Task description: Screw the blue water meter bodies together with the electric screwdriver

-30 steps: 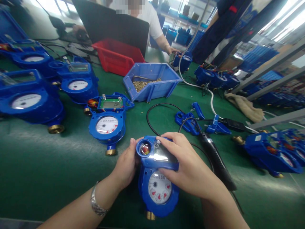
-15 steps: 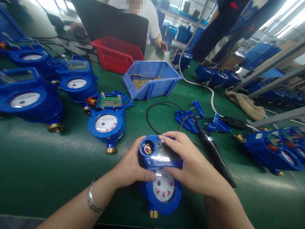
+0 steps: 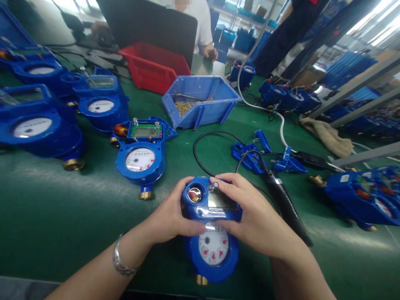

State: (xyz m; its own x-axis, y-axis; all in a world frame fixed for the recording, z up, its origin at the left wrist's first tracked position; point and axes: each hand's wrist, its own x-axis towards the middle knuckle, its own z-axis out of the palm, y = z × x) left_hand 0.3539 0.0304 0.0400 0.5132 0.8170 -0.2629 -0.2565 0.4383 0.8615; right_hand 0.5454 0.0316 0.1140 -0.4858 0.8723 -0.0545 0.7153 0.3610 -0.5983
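A blue water meter [image 3: 212, 250] with a white dial and a brass fitting lies on the green table [image 3: 62, 216] right in front of me. Its upper housing carries a small display and a round opening with red and yellow wires inside. My left hand [image 3: 171, 216] grips the housing's left side, thumb across its front edge. My right hand [image 3: 250, 216] wraps the right side, fingers curled over the display cover. A silver bracelet sits on my left wrist.
An open meter [image 3: 140, 154] with a lit display lies to the left, with several larger meters [image 3: 34, 129] beyond. A blue bin of brass screws [image 3: 203, 102], a red bin [image 3: 153, 68], a black electric screwdriver [image 3: 287, 208], blue plastic covers [image 3: 250, 154] and more meters [image 3: 359, 196] surround me. A person sits opposite behind a laptop.
My left thumb has come round onto the housing's front edge, and both hands now clasp the meter's top. The person opposite has drawn a hand back from a meter.
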